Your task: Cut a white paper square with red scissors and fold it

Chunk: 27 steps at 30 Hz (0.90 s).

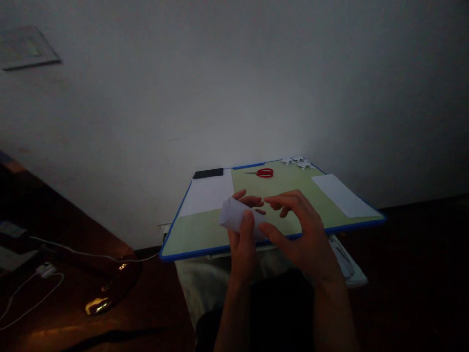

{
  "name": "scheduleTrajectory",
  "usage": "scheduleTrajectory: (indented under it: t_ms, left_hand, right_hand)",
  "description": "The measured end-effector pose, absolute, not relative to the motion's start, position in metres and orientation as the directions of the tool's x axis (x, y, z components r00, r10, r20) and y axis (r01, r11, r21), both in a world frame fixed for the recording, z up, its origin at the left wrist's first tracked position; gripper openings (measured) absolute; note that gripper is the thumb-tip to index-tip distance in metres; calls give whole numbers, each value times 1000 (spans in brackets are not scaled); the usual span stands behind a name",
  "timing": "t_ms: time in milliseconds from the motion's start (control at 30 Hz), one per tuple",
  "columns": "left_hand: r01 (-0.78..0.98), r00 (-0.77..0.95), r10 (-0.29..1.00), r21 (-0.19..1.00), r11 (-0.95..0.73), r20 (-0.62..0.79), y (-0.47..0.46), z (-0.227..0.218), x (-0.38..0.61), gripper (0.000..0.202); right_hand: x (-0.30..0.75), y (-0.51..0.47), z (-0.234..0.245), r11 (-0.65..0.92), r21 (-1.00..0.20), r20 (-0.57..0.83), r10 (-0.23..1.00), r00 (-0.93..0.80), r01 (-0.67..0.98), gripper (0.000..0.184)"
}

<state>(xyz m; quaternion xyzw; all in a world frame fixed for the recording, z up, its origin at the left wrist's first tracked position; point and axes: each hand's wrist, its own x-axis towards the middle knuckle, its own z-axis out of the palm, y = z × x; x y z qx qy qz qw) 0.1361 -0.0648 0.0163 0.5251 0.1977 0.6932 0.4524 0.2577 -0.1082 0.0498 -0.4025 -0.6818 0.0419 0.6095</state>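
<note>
A white piece of folded paper is held in my left hand, the thumb pressed on its near face and the fingers behind it. It is raised above the near part of the table and slants down to the right. My right hand is at the paper's right end, its thumb tip at the edge and its index finger stretched out, apart from the thumb. Whether that thumb touches the paper is hard to tell in the dim light.
The small table has a green top and blue rim. Red-handled scissors, cut paper pieces, a white strip, a white sheet and a black flat object lie on it. A wall stands behind; white cables run left.
</note>
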Motion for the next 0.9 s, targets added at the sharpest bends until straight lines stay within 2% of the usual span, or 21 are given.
scheduleTrajectory:
  t_ms: [100,167,300,400,567,633,700,800,900]
  left_hand:
    - [-468,-72,836,722,-510,544,-67,14,137,38]
    - [-483,-93,849,722,-496,521,-71,14,137,34]
    - [-470,-120,864,739,-482,488,-78,19,135,27]
    - [-480,-108,851,723,-497,513,-81,20,133,29]
    - [-522,-55,788,655,-546,613,-78,17,128,55]
    - [-514,-19,758,644,-567,652,-76,19,125,57]
    - [-475,14,734,651,-592,679,-75,24,121,48]
    - [-350,-15,704,656,-669,710,-77,32,119,24]
    - [-315,-51,673,628,-712,738,-81,36,121,23]
  right_hand:
    - [255,-103,46,727,-508,785,612,-100,462,50]
    - [253,-100,42,753,-499,775,609,-167,430,51]
    - [252,-99,38,771,-502,755,612,-237,391,49]
    - [250,-99,36,788,-499,756,599,-264,360,53]
    - [247,-94,35,809,-481,796,565,-218,339,52]
    - [249,-93,36,800,-488,805,567,-174,350,51]
    - [252,-92,38,792,-498,810,570,-135,355,51]
    - [256,-94,39,788,-505,815,570,-105,353,50]
    - [258,-99,40,769,-496,819,568,-77,403,51]
